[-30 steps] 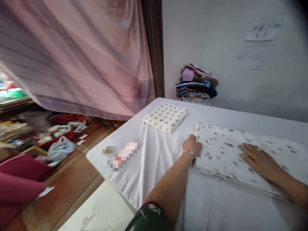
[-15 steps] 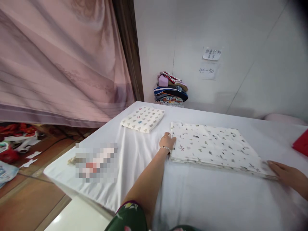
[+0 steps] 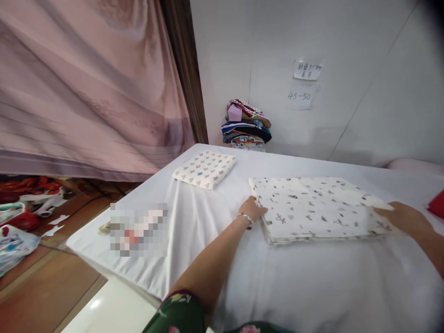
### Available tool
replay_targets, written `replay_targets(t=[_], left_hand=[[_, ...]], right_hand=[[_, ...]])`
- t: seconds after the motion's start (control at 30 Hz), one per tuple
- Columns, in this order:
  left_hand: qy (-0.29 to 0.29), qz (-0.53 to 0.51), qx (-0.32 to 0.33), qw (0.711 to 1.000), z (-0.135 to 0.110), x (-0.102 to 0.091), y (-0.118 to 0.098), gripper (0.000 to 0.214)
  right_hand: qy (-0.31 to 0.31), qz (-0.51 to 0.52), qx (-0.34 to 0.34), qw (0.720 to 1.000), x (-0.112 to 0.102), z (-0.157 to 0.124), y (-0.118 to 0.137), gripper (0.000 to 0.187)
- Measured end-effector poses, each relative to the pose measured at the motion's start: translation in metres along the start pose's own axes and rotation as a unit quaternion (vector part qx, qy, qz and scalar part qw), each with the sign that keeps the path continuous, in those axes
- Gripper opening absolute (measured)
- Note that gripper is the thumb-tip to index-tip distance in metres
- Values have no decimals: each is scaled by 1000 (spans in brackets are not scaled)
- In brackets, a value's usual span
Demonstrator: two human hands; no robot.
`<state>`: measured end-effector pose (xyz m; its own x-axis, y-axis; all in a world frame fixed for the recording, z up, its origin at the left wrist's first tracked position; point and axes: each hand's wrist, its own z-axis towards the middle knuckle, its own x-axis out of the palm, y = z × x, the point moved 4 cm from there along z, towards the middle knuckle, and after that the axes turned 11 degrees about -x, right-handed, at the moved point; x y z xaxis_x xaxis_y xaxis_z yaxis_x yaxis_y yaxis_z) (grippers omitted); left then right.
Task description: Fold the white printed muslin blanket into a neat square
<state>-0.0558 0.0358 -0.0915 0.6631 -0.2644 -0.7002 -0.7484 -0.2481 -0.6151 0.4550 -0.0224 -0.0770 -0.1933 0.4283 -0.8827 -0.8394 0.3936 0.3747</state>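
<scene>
White table (image 3: pixel 298 286), clothes pile (image 3: pixel 247 126) behind, bears a printed cloth (image 3: pixel 314 210) pinched by left grip (image 3: pixel 253 211) and right grip (image 3: pixel 408 217).

Printed fabric (image 3: pixel 312 210) matt; bracelet (image 3: pixel 246 217) shiny metal; sheet (image 3: pixel 294 282) matt creased cloth.

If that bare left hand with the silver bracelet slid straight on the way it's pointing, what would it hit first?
Most likely the folded white cloth with small scattered prints: the left hand seems to be touching its left edge.
</scene>
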Motion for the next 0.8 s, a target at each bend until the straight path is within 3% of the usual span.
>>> replay_targets(t=[0.07,0.1,0.17,0.23,0.33,0.5,0.63,0.8], left_hand=[[-2,19,17,1000,-9,13,-9,63],[-2,20,18,1000,-11,16,-12,62],[19,1,1,1000,-13,18,-12,60],[61,-37,-17,997,-12,16,-9,53],[105,-80,-11,991,-8,12,-5,36],[131,-82,-2,988,-11,10,-6,24],[149,-58,-12,987,-23,6,-11,21],[137,-99,-25,985,-35,13,-3,22]], right_hand=[[64,-49,72,994,-1,-1,3,20],[67,-69,73,993,-2,-5,11,25],[52,-78,-1,996,0,-19,44,35],[44,-30,-110,993,7,-42,89,32],[102,117,-152,976,24,-92,155,27],[217,275,-296,889,31,-176,253,18],[254,250,-327,876,35,-198,287,19],[249,145,-302,909,50,-196,298,19]])
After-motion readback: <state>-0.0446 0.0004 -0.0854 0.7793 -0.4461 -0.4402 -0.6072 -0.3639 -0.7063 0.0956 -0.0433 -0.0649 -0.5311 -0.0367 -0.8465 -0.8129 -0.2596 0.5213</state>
